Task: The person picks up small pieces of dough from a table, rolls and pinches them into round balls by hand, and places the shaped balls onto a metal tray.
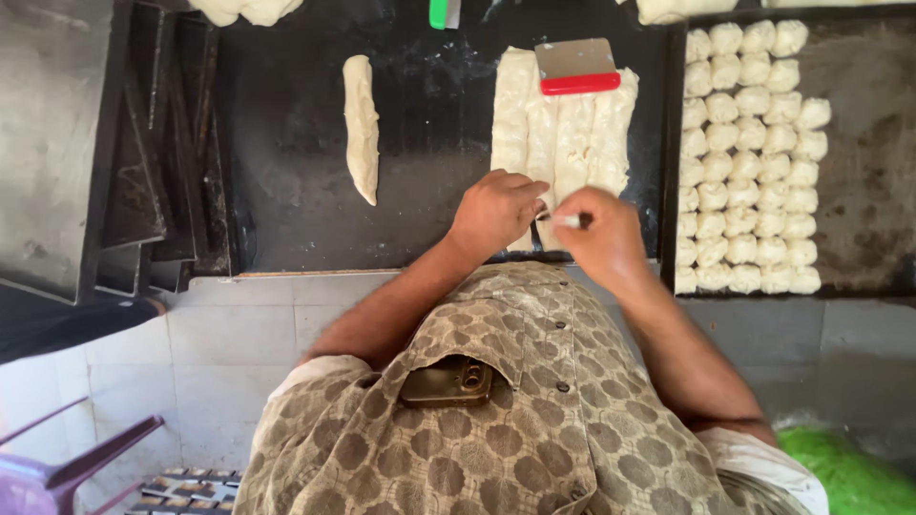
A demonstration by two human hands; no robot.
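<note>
Far left, a stack of empty dark trays (143, 162) leans at the edge of the black tabletop (286, 191), out of the working area yet within reach. Next comes a single dough log (361, 127), lying lengthwise and well apart from everything else, as if set aside for its turn. In the middle, several dough strips (563, 143) lie side by side, touching, so that they can be worked across together; a scraper (576, 67) with a red handle rests on their far end, parked where either hand could take it. The left hand (494, 212) sits at the near end of the strips, fingers curled down on the dough, seemingly steadying it; its grip looks closed on the dough, though the fingertips are hidden. Just beside it, the right hand (599, 234) pinches a small white piece (570, 221) between thumb and fingers, grip clamped on it, held right at the strips' near edge. To the right, a tray (859, 172) holds dough balls (744, 162) packed in tidy rows against its left side, nearest the hands, leaving its right half bare. A green bag (840, 472) lies low at the far right, off the tabletop.
</note>
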